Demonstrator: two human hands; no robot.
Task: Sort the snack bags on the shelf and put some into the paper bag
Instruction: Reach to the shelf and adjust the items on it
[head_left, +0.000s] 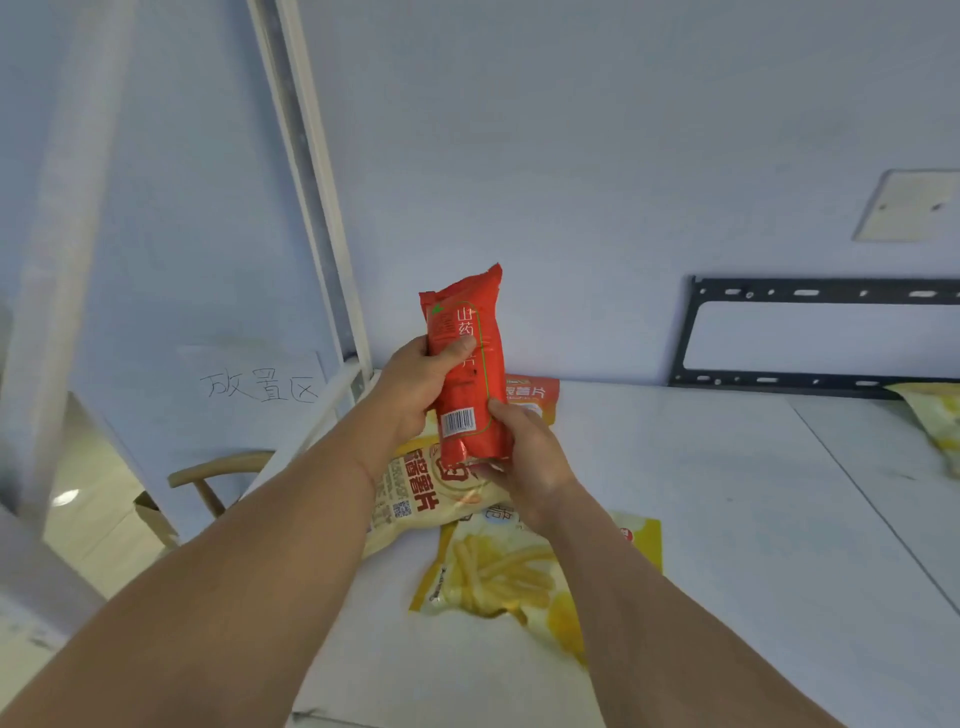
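both hands hold the red snack bag up in the air, standing tall. the left hand has its grip wrapped round the bag's middle, with the thumb pressed on the front. the right hand has its grip closed on the bottom end of the red bag, just under the barcode.

the red bag is above the white shelf, not touching it. right under the red bag lies a pale chip bag, flat on the shelf. behind the red bag, near the wall, an orange bag peeks out. in front of the red bag and lower down lies a yellow fries bag, partly hidden by the right arm. far to the right of the red bag, at the picture's edge, is another pale yellow bag.

to the left of the red bag and lower down, past the shelf edge, a brown paper bag sits beside a wooden chair. a paper sign with hand-written words hangs left of the red bag.
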